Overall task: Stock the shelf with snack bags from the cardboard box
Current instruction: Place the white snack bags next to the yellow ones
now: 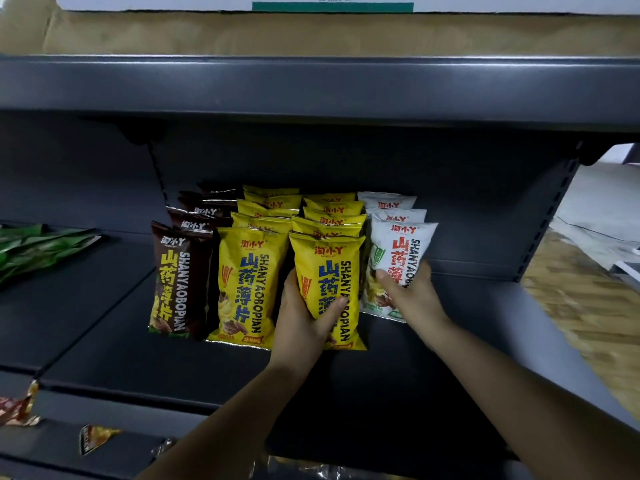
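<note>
Four rows of snack bags stand upright on a dark grey shelf (pixel 450 341). From left to right they are a brown row (pixel 180 282), two yellow rows and a white row. My left hand (pixel 304 320) grips the front yellow bag (pixel 329 268) of the right yellow row near its bottom, thumb across its face. The other yellow row's front bag (pixel 247 282) stands just left of it. My right hand (pixel 412 292) holds the front white bag (pixel 398 251) at its lower part, fingers wrapped round its right side. The cardboard box sits on the shelf above (pixel 311 32).
Green bags (pixel 38 247) lie on the neighbouring shelf section at left. Loose snack packets (pixel 93 438) show on the lower shelf edge at bottom left. The upper shelf board (pixel 311 88) overhangs. A wooden floor (pixel 588 306) lies to the right beyond the shelf's end post.
</note>
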